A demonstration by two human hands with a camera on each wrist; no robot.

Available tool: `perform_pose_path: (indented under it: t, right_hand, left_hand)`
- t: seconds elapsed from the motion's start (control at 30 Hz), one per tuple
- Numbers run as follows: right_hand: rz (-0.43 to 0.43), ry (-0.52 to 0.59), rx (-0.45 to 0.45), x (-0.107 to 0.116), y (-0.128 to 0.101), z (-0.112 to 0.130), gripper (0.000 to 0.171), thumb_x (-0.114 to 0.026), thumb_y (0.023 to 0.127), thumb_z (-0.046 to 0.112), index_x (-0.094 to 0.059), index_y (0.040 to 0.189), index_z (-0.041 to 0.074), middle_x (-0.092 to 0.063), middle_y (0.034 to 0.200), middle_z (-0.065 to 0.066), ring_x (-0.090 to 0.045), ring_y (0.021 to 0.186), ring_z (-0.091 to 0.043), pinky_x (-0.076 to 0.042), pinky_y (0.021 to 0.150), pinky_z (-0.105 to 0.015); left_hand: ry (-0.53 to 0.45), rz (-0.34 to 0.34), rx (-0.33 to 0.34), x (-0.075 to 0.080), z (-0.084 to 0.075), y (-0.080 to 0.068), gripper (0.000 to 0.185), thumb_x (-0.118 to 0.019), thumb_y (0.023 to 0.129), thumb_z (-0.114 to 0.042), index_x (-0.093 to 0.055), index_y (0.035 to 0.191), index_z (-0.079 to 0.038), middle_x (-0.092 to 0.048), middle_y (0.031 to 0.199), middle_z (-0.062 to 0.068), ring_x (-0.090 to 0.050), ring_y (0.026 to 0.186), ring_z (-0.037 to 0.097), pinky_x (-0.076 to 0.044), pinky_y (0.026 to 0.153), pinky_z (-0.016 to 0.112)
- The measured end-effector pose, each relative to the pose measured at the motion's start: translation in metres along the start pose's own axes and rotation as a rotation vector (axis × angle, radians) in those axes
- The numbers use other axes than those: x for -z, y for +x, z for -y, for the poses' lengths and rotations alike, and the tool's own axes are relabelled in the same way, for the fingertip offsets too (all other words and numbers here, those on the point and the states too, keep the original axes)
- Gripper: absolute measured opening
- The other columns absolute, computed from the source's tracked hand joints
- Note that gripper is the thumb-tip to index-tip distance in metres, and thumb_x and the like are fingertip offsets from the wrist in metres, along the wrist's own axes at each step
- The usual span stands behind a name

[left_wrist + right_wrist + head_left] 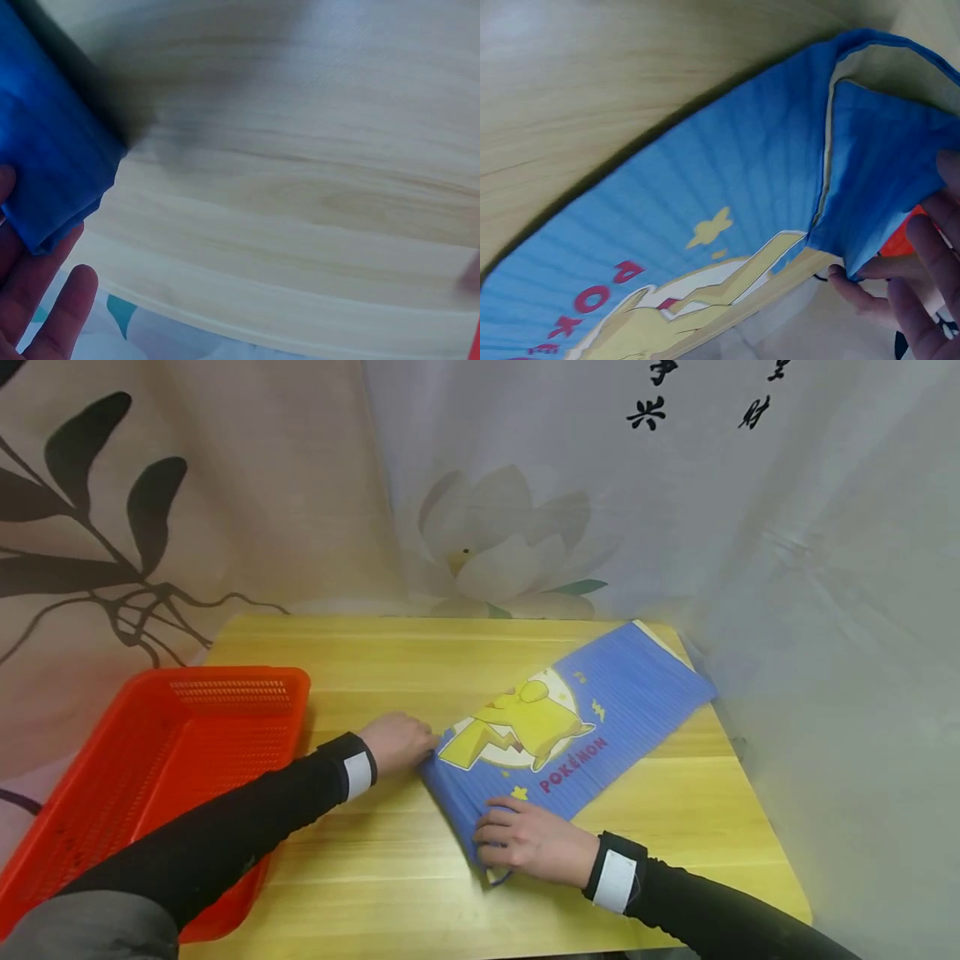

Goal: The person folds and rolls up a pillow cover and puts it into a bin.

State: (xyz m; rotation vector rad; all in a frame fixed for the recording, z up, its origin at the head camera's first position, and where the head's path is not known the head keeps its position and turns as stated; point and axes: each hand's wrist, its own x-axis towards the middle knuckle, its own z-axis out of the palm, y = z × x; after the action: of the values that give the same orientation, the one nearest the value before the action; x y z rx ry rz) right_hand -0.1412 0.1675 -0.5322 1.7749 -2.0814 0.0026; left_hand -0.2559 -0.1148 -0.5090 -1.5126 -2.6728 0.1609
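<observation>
A blue folded cloth (pixel 622 702) with a yellow cartoon figure and red POKÉMON lettering lies slantwise across the table. My left hand (pixel 401 742) pinches its left corner; in the left wrist view the thumb is on top of the blue fabric (pixel 52 157) and fingers are beneath. At the near end, my right hand (pixel 528 842) grips the edge with bent fingers. Seen from the right wrist, that end of the cloth (pixel 885 150) is folded over, showing a pale inner side, with the right fingers (pixel 937 240) at its edge.
On the left stands a red plastic basket (pixel 292 702) with slotted walls, beneath my left forearm. The light wooden table (pixel 360 893) has rounded corners. A pale curtain (pixel 315 485) with printed plants and flowers hangs behind it and along the right side.
</observation>
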Motion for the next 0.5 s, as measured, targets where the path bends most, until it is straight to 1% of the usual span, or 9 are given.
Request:
perform_pose_path:
  t: [0.1,0.23,0.3,0.4,0.5]
  right_hand:
    - [-0.017,0.027,-0.025,0.000,-0.005,-0.003,0.017,-0.074,0.090,0.011,-0.076,0.102,0.024,-0.075,0.115,0.006,-0.069,0.114,-0.012,-0.050,0.113,-0.041]
    - [-0.034,0.049,-0.054,0.000,-0.013,-0.008,0.015,-0.073,0.091,0.010,-0.076,0.101,0.021,-0.075,0.113,0.005,-0.070,0.111,-0.013,-0.051,0.112,-0.041]
    - [-0.039,0.056,-0.070,0.001,-0.017,-0.010,0.015,-0.073,0.091,0.008,-0.075,0.101,0.020,-0.076,0.112,0.005,-0.070,0.110,-0.013,-0.051,0.112,-0.040]
    - [-0.056,0.050,-0.084,0.002,-0.021,-0.012,0.016,-0.073,0.091,0.006,-0.075,0.100,0.019,-0.076,0.111,0.005,-0.070,0.109,-0.013,-0.052,0.111,-0.039]
    - [-0.074,0.039,-0.092,0.002,-0.023,-0.013,0.016,-0.077,0.090,0.005,-0.076,0.099,0.018,-0.076,0.111,0.005,-0.071,0.108,-0.013,-0.052,0.110,-0.037]
  left_hand:
    - [-0.046,-0.025,0.004,0.003,0.003,0.002,0.009,-0.079,0.092,-0.004,-0.073,0.093,-0.010,-0.069,0.078,0.004,-0.066,0.070,0.019,-0.057,0.063,0.035]
    - [-0.138,0.003,0.046,0.007,0.008,0.000,0.011,-0.081,0.090,-0.005,-0.075,0.098,-0.010,-0.069,0.083,0.002,-0.067,0.074,0.019,-0.059,0.070,0.036]
    - [-0.165,0.005,0.071,0.008,0.011,0.000,0.012,-0.081,0.090,-0.003,-0.075,0.097,-0.010,-0.069,0.084,0.001,-0.067,0.075,0.018,-0.059,0.071,0.037]
    - [-0.177,0.002,0.103,0.008,0.012,0.002,0.011,-0.081,0.090,-0.003,-0.074,0.095,-0.011,-0.069,0.084,0.000,-0.067,0.077,0.017,-0.059,0.071,0.035]
    - [-0.186,0.007,0.124,0.007,0.013,0.010,0.010,-0.079,0.093,-0.004,-0.072,0.092,-0.011,-0.068,0.083,-0.001,-0.064,0.074,0.016,-0.057,0.068,0.034]
